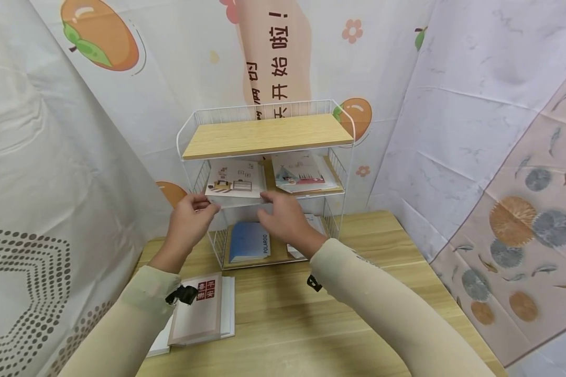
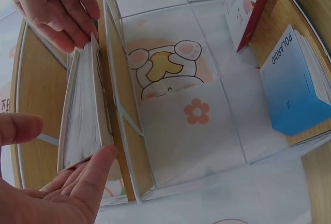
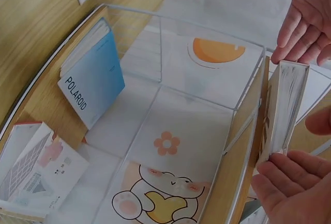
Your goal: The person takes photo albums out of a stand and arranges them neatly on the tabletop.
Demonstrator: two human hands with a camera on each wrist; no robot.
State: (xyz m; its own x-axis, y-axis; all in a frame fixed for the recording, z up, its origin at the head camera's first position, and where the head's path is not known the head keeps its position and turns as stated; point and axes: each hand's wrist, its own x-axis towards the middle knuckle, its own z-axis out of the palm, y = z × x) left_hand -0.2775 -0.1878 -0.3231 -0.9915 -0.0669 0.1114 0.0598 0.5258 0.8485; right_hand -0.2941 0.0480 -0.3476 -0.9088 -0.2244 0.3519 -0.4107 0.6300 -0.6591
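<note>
While the book (image 1: 236,178) lies on the middle tier of the rack (image 1: 266,136) in the head view, the left grip (image 1: 191,215) touches it toward eight o'clock, the right grip (image 1: 283,214) toward four. Left wrist view: left grip spread, thumb clear; covers (image 2: 102,105) look stiff, perhaps slippery. Right wrist view: right grip likewise spread; the thick page block (image 3: 287,105) suggests moderate weight, best held across both covers.
</note>
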